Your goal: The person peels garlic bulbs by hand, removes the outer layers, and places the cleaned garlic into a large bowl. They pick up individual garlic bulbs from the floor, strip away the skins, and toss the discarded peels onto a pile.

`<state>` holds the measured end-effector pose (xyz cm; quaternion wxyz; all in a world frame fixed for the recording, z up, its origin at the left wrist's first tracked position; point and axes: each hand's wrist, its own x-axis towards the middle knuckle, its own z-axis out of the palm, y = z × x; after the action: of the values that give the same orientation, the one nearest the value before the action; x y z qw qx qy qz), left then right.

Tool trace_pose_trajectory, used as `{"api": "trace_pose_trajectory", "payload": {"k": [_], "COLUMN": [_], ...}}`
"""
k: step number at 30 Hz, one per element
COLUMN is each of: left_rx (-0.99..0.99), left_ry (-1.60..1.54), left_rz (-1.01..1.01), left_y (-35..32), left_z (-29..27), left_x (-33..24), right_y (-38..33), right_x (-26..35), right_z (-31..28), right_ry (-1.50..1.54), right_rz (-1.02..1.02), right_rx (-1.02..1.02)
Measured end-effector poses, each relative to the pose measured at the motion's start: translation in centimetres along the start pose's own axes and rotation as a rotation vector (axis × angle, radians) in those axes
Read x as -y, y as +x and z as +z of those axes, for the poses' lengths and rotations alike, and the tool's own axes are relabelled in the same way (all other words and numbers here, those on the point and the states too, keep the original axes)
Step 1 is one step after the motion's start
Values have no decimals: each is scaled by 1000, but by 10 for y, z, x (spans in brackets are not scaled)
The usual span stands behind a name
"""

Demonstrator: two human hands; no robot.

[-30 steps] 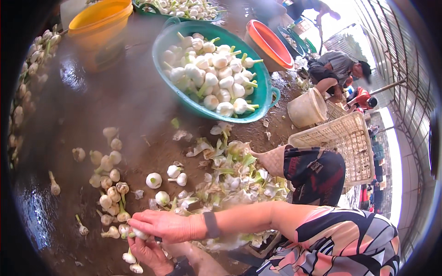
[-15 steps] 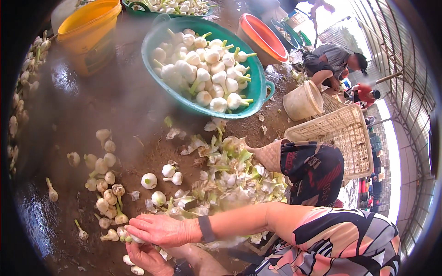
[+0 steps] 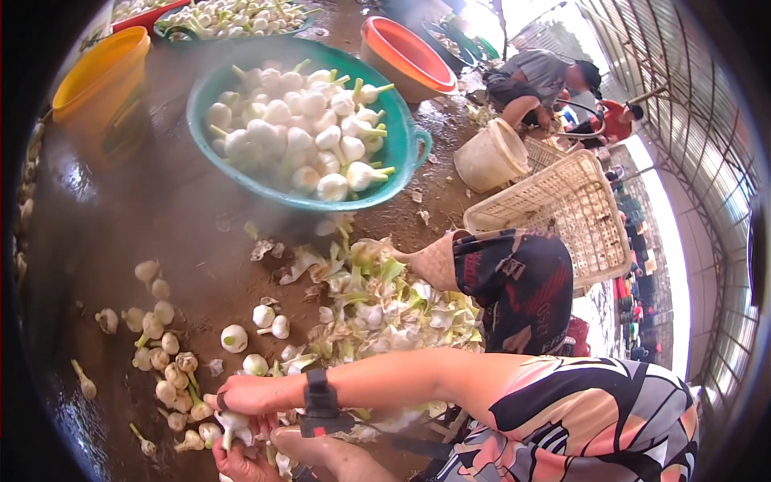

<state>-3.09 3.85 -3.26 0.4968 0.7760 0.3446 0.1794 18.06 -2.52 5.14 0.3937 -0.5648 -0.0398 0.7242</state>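
A white garlic bulb [image 3: 233,422] with a short green stem is between my two hands at the lower left. My right hand [image 3: 259,394], with a dark band on its wrist, is curled closed against the bulb from above. Below, my left hand [image 3: 243,466] grips the same bulb, its fingers partly hidden by it. Beside my hands on the wet ground lies a cluster of unpeeled garlic bulbs [image 3: 173,373] with stems. Several clean white bulbs [image 3: 234,338] rest just beyond my right hand.
Peeled skins [image 3: 385,309] are heaped by my right leg [image 3: 514,277]. A green tub [image 3: 201,132] full of white garlic stands farther off, near a yellow bucket [image 3: 100,76], an orange tub [image 3: 409,52], a white bucket [image 3: 491,157] and a plastic crate [image 3: 554,217]. Another person [image 3: 534,76] works behind.
The whole view has shifted, so the tubs appear farther left. My right hand has turned and curled from lying flatter over the bulb, and the bulb with its stem now shows more.
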Motion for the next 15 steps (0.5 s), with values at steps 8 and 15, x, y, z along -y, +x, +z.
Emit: {"api": "trace_pose_trajectory", "payload": {"k": [8, 15], "left_rx": [14, -20], "left_ry": [-59, -977], "left_rz": [-152, -520], "left_y": [7, 2], "left_z": [6, 26], "left_x": [-50, 6], "right_y": [1, 30], "right_x": [-37, -50], "right_z": [4, -17], "right_ry": [-818, 221], "right_rz": [-1142, -660], "right_rx": [-216, -157]}}
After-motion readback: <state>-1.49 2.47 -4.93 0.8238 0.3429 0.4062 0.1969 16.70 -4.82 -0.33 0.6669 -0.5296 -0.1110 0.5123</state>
